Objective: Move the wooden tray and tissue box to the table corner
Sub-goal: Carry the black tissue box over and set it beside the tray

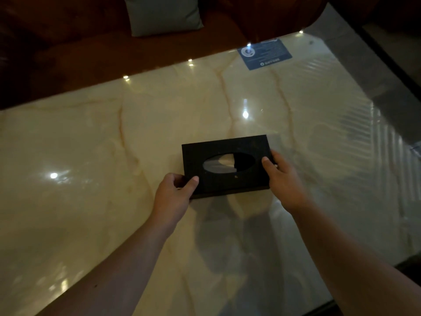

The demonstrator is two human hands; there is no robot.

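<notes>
A black tissue box (227, 181) with an oval opening and a white tissue showing inside is near the middle of the glossy marble table (91, 156). My left hand (175, 195) grips its near left corner, thumb on top. My right hand (282, 179) grips its right end, thumb on the lid. I cannot tell whether the box rests on the table or is just above it. No wooden tray is in view.
A blue printed card (264, 54) lies flat near the far right corner of the table. Behind the table stands a dark brown sofa (68, 42) with a grey cushion (164, 14). The table's right edge (387, 106) borders a darker floor.
</notes>
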